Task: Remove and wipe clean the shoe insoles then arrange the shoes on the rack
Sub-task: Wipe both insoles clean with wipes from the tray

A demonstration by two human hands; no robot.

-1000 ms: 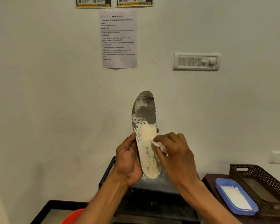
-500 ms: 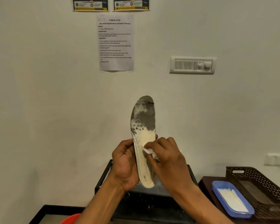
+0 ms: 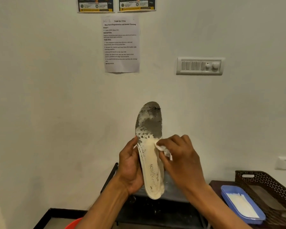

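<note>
A worn cream insole (image 3: 149, 156) with a grey, dirty toe end and the word FASHION printed on it stands upright in front of the wall. My left hand (image 3: 130, 167) grips its left edge near the heel. My right hand (image 3: 180, 161) pinches a small white wipe (image 3: 163, 148) and presses it against the insole's middle, just below the grey patch. No shoes are in view.
A black shoe rack (image 3: 155, 210) stands below my hands. At the right, a blue tray (image 3: 228, 194) with white wipes sits on a dark table beside a brown perforated basket (image 3: 267, 180). A red tub edge (image 3: 74, 223) shows at the bottom left.
My right hand with the wipe has slid up the insole from near the printed word to its middle. The view has tilted slightly downward.
</note>
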